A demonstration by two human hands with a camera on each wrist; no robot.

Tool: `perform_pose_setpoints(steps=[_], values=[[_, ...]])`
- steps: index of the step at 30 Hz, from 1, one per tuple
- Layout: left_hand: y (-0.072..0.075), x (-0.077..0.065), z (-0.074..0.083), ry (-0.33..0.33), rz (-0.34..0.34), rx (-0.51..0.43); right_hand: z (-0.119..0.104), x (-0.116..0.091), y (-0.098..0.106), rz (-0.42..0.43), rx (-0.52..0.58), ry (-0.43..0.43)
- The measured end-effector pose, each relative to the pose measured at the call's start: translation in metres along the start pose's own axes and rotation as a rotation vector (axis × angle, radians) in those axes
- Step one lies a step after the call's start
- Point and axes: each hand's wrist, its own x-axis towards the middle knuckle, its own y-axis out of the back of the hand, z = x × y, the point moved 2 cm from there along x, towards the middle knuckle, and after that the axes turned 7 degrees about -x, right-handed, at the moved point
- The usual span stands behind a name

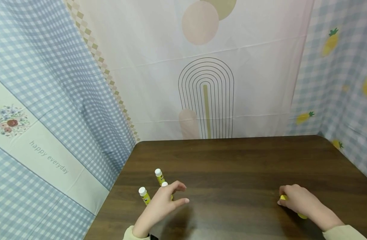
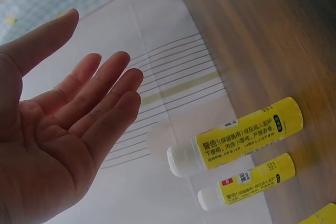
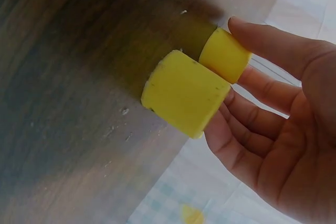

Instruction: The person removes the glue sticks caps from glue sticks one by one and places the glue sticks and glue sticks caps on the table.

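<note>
My left hand point(image 1: 161, 204) hovers over the left of the table with thumb and fingers apart, holding nothing. Beside it stand three upright yellow tubes with white caps that look like glue sticks: one at the back point(image 1: 159, 176), one at the left point(image 1: 144, 196), and one partly hidden behind the hand point(image 1: 164, 184). Two show whole in the left wrist view, a larger point(image 2: 247, 137) and a smaller point(image 2: 257, 182). At the right, my right hand point(image 1: 300, 200) pinches a small yellow block point(image 3: 226, 56) between thumb and fingers. Another yellow block point(image 3: 186, 95) stands close by, overlapping the fingertips in the right wrist view.
The dark brown wooden table point(image 1: 231, 166) has rounded back corners. A white printed cloth point(image 1: 255, 83) hangs behind its back edge. Blue checked cloths hang at the left point(image 1: 66, 60) and right point(image 1: 336, 83).
</note>
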Motion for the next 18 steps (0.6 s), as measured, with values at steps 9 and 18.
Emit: perform_pose_setpoints(steps=[9,18], values=[[0.002,-0.001,0.004,0.006,0.019,0.038,-0.002,-0.005,0.001,0.004,0.021,-0.026],[0.041,-0.001,0.022,-0.071,0.238,0.12,-0.015,-0.029,0.067,0.462,-0.009,0.02]])
